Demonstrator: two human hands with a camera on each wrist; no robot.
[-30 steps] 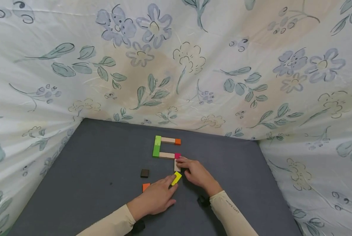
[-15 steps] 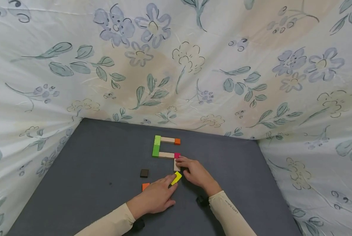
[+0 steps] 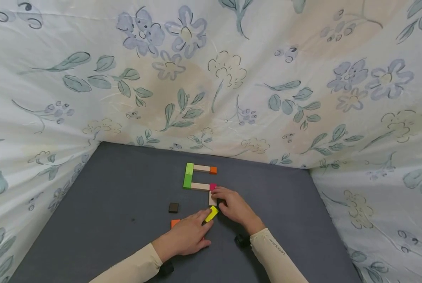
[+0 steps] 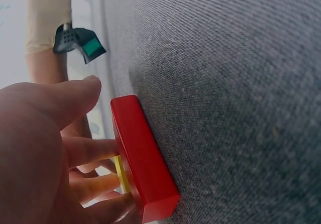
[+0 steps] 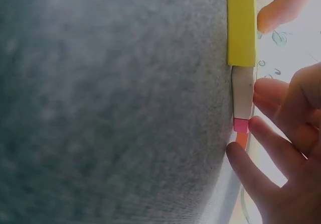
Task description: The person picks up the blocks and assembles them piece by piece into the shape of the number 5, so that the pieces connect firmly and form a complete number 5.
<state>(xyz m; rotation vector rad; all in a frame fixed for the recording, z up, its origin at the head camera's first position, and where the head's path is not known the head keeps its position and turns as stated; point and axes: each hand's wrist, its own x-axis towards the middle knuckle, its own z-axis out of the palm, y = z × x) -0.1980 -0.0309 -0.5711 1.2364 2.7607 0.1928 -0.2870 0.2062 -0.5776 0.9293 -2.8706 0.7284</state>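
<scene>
Flowered cloth (image 3: 225, 78) rises behind and around our dark table (image 3: 118, 188). From the left, we see a dark brown block (image 3: 173, 207) and an orange block (image 3: 175, 223) lying apart, the latter partly behind our left hand (image 3: 184, 236). That hand's fingers stretch out, curled round nothing, with tips on the yellow block (image 3: 213, 212). Close to those fingers, the left wrist view shows a red block (image 4: 145, 158); whether we touch it, we cannot tell. Beyond, two green blocks (image 3: 188, 175) and two beige blocks (image 3: 201, 177) form three sides of a box. The yellow block lies askew at the near end of the white block (image 3: 212, 199), which meets a pink block (image 3: 212, 186). Our right hand (image 3: 237, 210), thumb held away, rests loose fingertips on the white block and pinches nothing.

If our left fingers pushed unevenly, the yellow block could swing and knock the white one out of line. Since the earlier frame, the blocks and both hands have barely shifted.
</scene>
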